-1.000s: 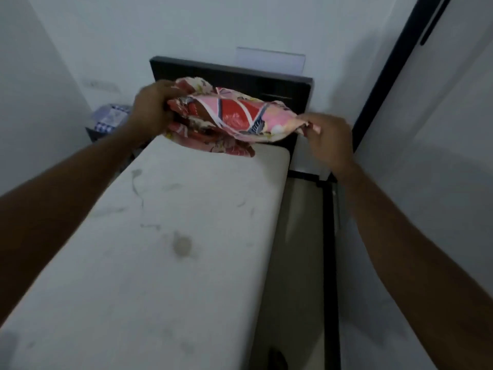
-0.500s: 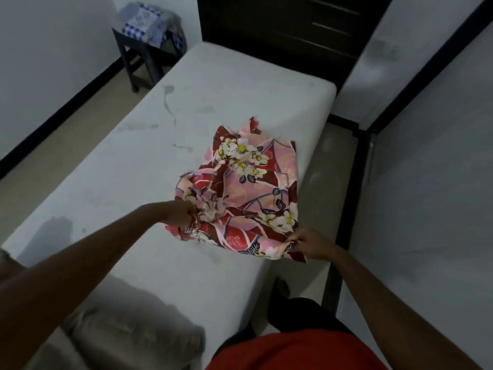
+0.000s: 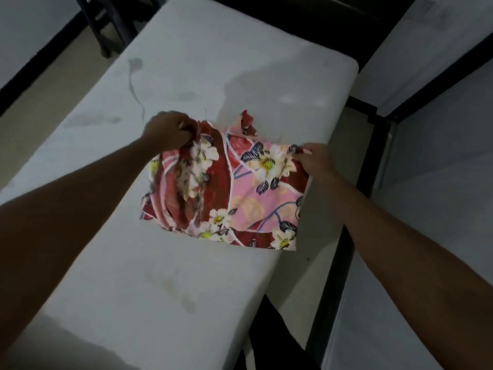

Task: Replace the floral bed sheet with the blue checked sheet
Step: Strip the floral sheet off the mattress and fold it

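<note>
Floral sheet [image 3: 226,188] folded, held above bare mattress [image 3: 186,62] near right edge. Left hand [image 3: 168,130] grips bunched top-left corner; right hand [image 3: 314,158] pinches top-right corner.

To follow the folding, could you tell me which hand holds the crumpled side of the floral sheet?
The left hand: it grips the bunched folds of the floral sheet, whereas the right hand only pinches a flat corner.
</note>
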The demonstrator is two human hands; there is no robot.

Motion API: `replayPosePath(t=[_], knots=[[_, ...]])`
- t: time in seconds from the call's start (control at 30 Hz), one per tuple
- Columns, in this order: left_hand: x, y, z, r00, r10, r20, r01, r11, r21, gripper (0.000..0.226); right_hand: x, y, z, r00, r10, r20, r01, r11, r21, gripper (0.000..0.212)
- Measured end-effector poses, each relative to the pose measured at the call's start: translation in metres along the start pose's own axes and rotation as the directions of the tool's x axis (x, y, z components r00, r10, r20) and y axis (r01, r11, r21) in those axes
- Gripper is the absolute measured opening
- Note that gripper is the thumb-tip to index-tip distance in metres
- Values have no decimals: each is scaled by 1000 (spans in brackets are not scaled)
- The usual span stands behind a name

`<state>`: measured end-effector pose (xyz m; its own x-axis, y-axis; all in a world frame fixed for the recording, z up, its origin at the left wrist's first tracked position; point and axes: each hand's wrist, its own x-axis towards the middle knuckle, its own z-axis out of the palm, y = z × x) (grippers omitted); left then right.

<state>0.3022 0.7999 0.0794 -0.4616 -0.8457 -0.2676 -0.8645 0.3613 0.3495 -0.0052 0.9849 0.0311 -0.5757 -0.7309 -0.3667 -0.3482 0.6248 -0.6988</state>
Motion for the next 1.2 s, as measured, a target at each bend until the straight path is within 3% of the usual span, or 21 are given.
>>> replayPosePath(t=[0.17, 0.3, 0.37, 0.5, 0.57, 0.63, 0.73, 0.8, 0.83, 0.9, 0.97, 1.03, 1.07, 1.13, 1.2], knots=[[130, -13, 25, 998, -45, -41, 49, 995, 86, 23, 129, -13, 16, 998, -10, -56, 9, 1000, -11, 19], [196, -24, 69, 994, -108, 14, 106, 990, 95, 51, 194, 20, 32, 996, 66, -55, -66, 998, -8, 29], [205, -24, 92, 993, -110, -35, 114, 985, 126, 59, 206, 37, 40, 993, 108, -42, -109, 994, -26, 42], [160, -10, 146, 978, 146, -149, -117, 975, 190, 64, 160, 72, 62, 975, 104, -194, -118, 991, -62, 43], [126, 2, 177, 973, 214, -90, -192, 959, 207, 68, 111, 94, 81, 963, 118, -243, -143, 986, -84, 49], [102, 8, 210, 969, 248, 8, -243, 940, 238, 71, 58, 114, 98, 927, 270, -262, -283, 959, -13, 62], [94, -2, 244, 974, 207, 90, -223, 938, 265, 72, -6, 136, 115, 779, 587, -219, -534, 805, 258, 76], [97, -5, 254, 976, 193, 104, -214, 941, 264, 71, -33, 146, 124, 673, 736, -80, -604, 608, 516, 63], [98, -3, 256, 975, 198, 97, -217, 942, 257, 70, -42, 151, 128, 644, 765, -7, -606, 516, 605, 53], [97, 3, 255, 979, 195, 62, -204, 954, 218, 68, -56, 157, 133, 646, 760, 65, -590, 444, 675, 42], [88, 7, 252, 979, 203, 8, -201, 963, 178, 65, -64, 156, 137, 633, 762, 136, -570, 340, 748, 42], [72, 8, 249, 970, 236, -56, -231, 969, 82, 66, -65, 146, 137, 593, 773, 224, -523, 158, 838, 48], [62, 8, 248, 972, 213, -100, -215, 977, -11, 63, -63, 139, 137, 593, 769, 238, -473, 94, 876, 49], [41, 12, 239, 982, 80, -172, -119, 966, -230, 56, -52, 114, 135, 684, 699, 207, -361, 78, 929, 50], [25, 13, 220, 980, -12, -197, -81, 885, -459, 50, -39, 74, 136, 821, 559, 116, -254, 176, 951, 50]])
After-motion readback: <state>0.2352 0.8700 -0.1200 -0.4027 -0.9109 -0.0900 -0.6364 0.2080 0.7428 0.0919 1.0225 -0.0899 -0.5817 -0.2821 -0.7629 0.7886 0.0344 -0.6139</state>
